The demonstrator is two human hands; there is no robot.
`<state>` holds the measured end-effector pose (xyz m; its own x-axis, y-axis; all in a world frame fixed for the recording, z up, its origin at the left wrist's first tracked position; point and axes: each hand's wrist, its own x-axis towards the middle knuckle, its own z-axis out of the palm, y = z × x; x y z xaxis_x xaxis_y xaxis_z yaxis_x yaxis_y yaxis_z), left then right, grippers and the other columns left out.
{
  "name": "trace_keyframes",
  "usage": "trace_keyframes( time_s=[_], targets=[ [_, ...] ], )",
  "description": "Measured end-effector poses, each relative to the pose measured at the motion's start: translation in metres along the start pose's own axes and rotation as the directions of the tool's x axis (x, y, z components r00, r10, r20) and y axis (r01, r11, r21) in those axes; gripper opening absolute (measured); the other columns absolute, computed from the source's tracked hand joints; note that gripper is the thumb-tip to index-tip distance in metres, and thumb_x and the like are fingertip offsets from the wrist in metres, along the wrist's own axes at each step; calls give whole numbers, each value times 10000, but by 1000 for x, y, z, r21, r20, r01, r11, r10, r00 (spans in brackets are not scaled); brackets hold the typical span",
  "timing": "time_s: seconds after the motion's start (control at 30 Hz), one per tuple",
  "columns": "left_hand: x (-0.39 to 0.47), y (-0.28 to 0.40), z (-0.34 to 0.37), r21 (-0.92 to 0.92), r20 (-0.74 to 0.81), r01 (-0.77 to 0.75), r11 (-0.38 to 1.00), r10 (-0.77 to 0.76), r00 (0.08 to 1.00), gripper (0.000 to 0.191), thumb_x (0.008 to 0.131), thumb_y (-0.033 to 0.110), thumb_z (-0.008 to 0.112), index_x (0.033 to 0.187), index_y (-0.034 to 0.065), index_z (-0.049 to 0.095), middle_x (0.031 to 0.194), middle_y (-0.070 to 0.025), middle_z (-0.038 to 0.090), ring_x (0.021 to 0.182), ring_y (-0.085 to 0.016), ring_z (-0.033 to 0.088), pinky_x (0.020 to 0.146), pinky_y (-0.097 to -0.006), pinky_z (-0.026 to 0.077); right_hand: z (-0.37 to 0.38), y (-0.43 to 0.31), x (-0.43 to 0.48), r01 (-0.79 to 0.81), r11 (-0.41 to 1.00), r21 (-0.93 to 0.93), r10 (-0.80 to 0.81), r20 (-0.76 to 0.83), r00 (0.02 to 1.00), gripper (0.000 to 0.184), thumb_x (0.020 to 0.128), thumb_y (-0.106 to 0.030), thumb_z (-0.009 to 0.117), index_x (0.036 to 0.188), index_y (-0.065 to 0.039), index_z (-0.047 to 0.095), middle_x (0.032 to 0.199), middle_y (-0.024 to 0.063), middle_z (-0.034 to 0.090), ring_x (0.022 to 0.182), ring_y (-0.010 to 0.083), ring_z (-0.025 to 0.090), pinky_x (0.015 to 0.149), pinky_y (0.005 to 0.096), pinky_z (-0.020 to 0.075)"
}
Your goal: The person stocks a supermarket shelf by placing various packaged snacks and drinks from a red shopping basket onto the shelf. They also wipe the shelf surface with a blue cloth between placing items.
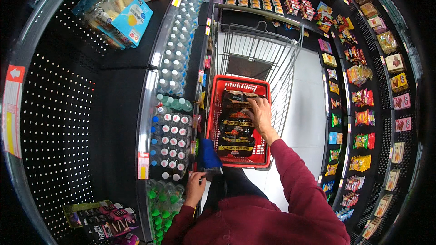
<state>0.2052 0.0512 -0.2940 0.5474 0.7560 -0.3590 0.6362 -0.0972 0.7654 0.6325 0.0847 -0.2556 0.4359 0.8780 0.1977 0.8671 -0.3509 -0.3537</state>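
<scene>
A red plastic shopping basket [267,122] sits in front of me, filled with several black packets [236,141] bearing yellow bands. My right hand [261,115] reaches into it from the right; its fingers are spread and bent over the packets' right side. At the basket's lower left corner is a blue packet [208,153], blurred by motion. My left hand [195,188] is low beside the bottle shelf, thumb and forefinger pinched at the packet's lower edge. That contact is partly blurred.
A wire shopping cart [252,46] surrounds the basket's far end. Left shelves hold clear water bottles [177,54], dark-drink bottles [173,139] and green-capped bottles [163,207]. Snack bags [363,117] line the right shelves beyond the pale aisle floor [305,109]. Packaged snacks [253,0] fill the far shelf.
</scene>
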Motion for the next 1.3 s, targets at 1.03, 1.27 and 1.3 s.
trace_keyframes(
  time_s=[1.03, 1.27, 1.3],
  targets=[
    [-17, 181, -96, -143, -524, -381, 913, 257, 812, 669, 980, 156, 758, 1569, 39, 464, 1545, -220, 540, 1364, -379, 587, 1027, -428, 565, -265, -190, 111, 654, 740, 157, -653, -64, 755, 175, 801, -22, 780, 970, -66, 774, 892, 76, 625, 897, 292, 614, 774, 406, 533],
    [-50, 188, -146, 33, -806, -297, 954, 201, 557, 917, 941, 276, 811, 1643, -39, 312, 1619, -284, 421, 1476, -436, 438, 1210, -500, 366, -267, -320, 135, 865, 337, 372, -892, -168, 420, 110, 886, -120, 745, 930, -20, 731, 893, 99, 624, 878, 305, 604, 782, 414, 514],
    [-53, 184, -150, 16, -829, -261, 965, 159, 537, 936, 935, 257, 814, 1655, -35, 292, 1614, -283, 423, 1471, -425, 433, 1215, -499, 349, -261, -339, 136, 859, 302, 414, -897, -183, 404, 104, 897, -132, 738, 924, -32, 733, 886, 99, 618, 898, 301, 617, 790, 415, 520]
  ],
)
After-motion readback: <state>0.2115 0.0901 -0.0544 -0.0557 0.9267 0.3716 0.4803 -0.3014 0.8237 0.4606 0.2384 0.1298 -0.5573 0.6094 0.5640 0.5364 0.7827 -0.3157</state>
